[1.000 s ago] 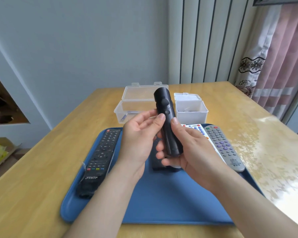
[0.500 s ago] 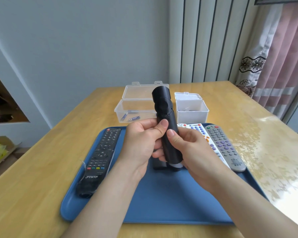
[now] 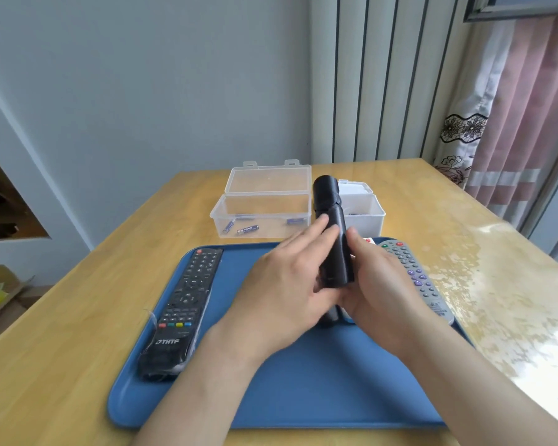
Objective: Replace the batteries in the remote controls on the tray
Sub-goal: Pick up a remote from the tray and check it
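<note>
Above the blue tray, our right hand curls round the black remote, our left hand lays straight fingers on it, its length pointing up and away

Tray is sitting lower centre, left remote lying along its left edge, right remote along its right, battery box sitting just above

We've got the small black remote upright over the blue tray, right hand wrapped round its lower half, left hand laying straight fingers along its side. A long black remote lies by the tray's left edge, a grey remote by its right edge. Past the far edge, on the table, sit an open clear box with loose batteries and a white box.
</note>
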`<state>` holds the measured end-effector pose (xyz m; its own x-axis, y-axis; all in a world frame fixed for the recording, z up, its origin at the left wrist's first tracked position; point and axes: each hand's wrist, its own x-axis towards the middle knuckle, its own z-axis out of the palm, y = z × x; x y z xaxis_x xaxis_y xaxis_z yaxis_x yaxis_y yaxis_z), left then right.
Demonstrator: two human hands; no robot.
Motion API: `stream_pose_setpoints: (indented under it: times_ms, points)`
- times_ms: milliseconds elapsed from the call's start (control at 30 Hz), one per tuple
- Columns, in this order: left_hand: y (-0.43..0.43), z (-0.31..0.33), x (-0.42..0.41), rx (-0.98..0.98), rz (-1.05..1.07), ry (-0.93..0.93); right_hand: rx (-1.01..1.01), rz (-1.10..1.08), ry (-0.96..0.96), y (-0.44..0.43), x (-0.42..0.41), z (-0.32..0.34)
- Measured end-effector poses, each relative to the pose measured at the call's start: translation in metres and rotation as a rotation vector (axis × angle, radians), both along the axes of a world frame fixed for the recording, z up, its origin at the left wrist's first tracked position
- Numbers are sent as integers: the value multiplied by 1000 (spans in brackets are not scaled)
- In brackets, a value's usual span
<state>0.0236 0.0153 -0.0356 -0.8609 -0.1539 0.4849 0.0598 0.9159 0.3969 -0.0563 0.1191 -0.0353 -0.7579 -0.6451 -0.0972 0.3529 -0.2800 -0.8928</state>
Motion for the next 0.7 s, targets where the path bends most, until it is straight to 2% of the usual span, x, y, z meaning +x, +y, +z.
stream_pose_setpoints:
  times_ms: [100,267,467,567,633,700]
  points:
    - [-4,4,2,118,-19,-39,-46,18,-32,0,-6,-4]
    - [-6,7,4,196,-68,-25,-68,17,-105,2,-10,-2]
    - [6,3,2,14,-85,142,-181,13,-295,9,-20,10]
    - [10,-2,0,-18,-104,209,-162,20,-330,12,-22,8]
    - [8,-2,0,-60,-100,183,-144,25,-312,12,-20,6]
    - [7,-2,-1,-130,-94,65,-173,-20,-264,11,-23,3]
